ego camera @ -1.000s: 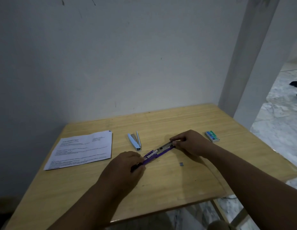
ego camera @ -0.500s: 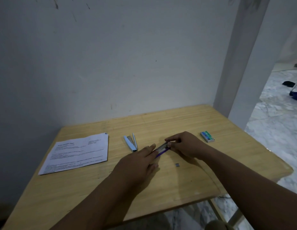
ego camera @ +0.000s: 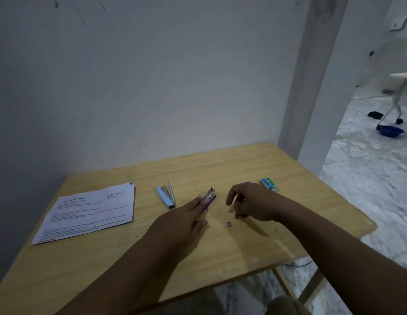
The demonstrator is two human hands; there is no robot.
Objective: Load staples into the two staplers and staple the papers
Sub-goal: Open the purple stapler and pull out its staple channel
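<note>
Since the earlier frames the right hand point(ego camera: 254, 202) had let go of the purple stapler point(ego camera: 208, 199) and drawn back toward the right edge of the table point(ego camera: 243, 258), while the left hand point(ego camera: 182, 220) had slid forward along the stapler's body.

From left to right: the papers point(ego camera: 89, 212) lay flat near the left edge, untouched. The light blue stapler point(ego camera: 166, 197) lay hinged open toward the far edge, just left of centre. The purple stapler lay at mid-table with its metal magazine showing at the far end; the left hand rested on its near end with fingers straight, pressing rather than gripping. A small strip of staples point(ego camera: 229, 223) lay loose on the wood, near the right hand's fingertips. The right hand hovered with fingers loosely curled and a narrow gap between thumb and fingers, holding nothing that could be seen. The staple box point(ego camera: 269, 184) stood near the far right corner.

Judged risks: held only by flat pressure, the purple stapler could skid or pivot if pushed off-axis. The loose strip was small and thin, so a hurried pinch could snap it or flick it toward the near edge. Seated crooked in the magazine, it would likely jam. Whether either stapler was already loaded could not be told.
</note>
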